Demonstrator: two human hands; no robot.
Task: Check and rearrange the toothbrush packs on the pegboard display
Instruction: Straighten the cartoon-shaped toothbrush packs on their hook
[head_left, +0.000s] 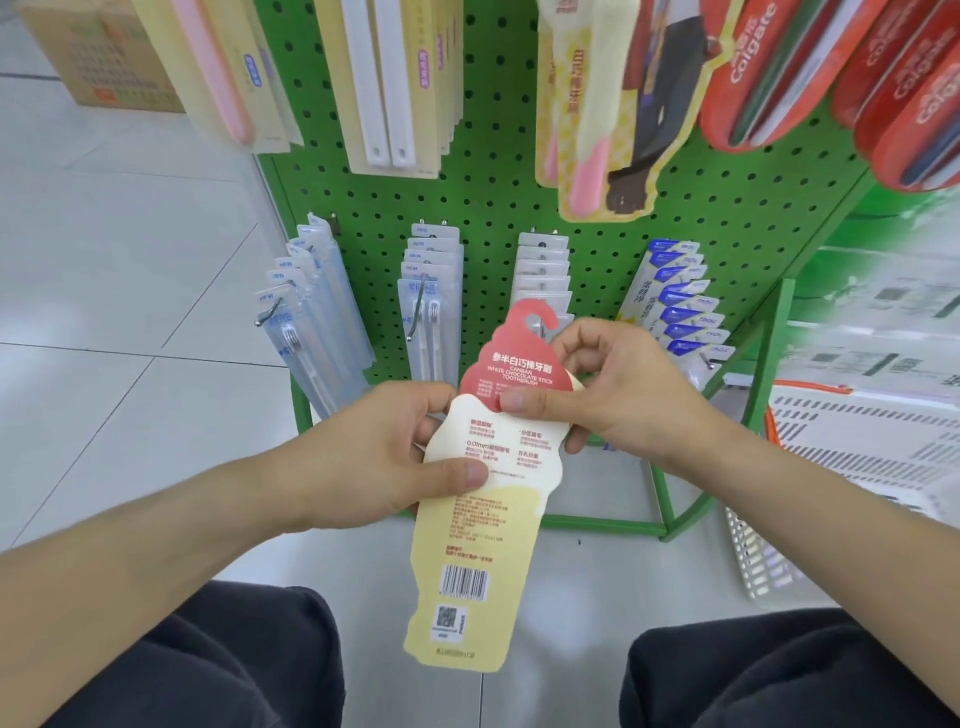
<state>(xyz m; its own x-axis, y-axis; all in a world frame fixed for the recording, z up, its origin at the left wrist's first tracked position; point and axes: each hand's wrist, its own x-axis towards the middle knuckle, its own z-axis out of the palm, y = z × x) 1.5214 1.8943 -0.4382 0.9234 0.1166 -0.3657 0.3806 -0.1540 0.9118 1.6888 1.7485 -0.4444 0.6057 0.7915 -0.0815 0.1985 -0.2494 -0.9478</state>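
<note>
Both hands pinch the toothbrush pack (480, 499) in front of the pegboard (498, 171), left hand (395, 457) at its middle, right hand (618, 384) nearer its hooked top, its long axis pointing up toward the pegs.

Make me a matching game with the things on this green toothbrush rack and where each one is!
Things:
1. ice-cream-shaped pack
2. red Colgate packs
3. blue-topped packs
4. cardboard box

Places:
A. on the floor, top left
B. bottom row of the pegboard, far right hook
C. held in the left hand and right hand
D. hanging at the top right

Pairs: 1-C, 2-D, 3-B, 4-A
</note>
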